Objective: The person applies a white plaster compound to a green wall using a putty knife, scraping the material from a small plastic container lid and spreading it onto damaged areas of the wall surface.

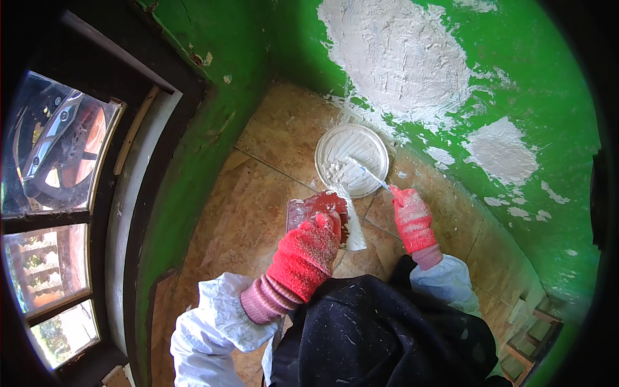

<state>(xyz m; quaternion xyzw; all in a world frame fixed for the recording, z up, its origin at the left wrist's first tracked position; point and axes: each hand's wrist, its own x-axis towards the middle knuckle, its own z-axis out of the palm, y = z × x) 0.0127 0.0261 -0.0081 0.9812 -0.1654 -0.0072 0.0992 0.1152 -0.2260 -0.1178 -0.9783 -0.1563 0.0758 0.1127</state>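
Observation:
My left hand [306,251], in a red glove dusted with white, is closed on a reddish-brown plastering trowel [298,213]. White plaster [355,229] coats its right edge. Ahead of it on the floor sits a round white bucket [318,157] with white plaster inside, smeared over the surface and lumpy at the lower left. My right hand [413,218], gloved the same way, grips a thin-handled spatula [375,176]. Its far end lies in the bucket's plaster, and the blade's shape is hard to make out.
A green wall [548,97] on the right bears a large rough white plaster patch [406,64] and a smaller one [501,151]. Brown tiles [271,129] cover the floor. A dark-framed glazed door [106,226] stands left. Wooden slats [519,355] show at lower right.

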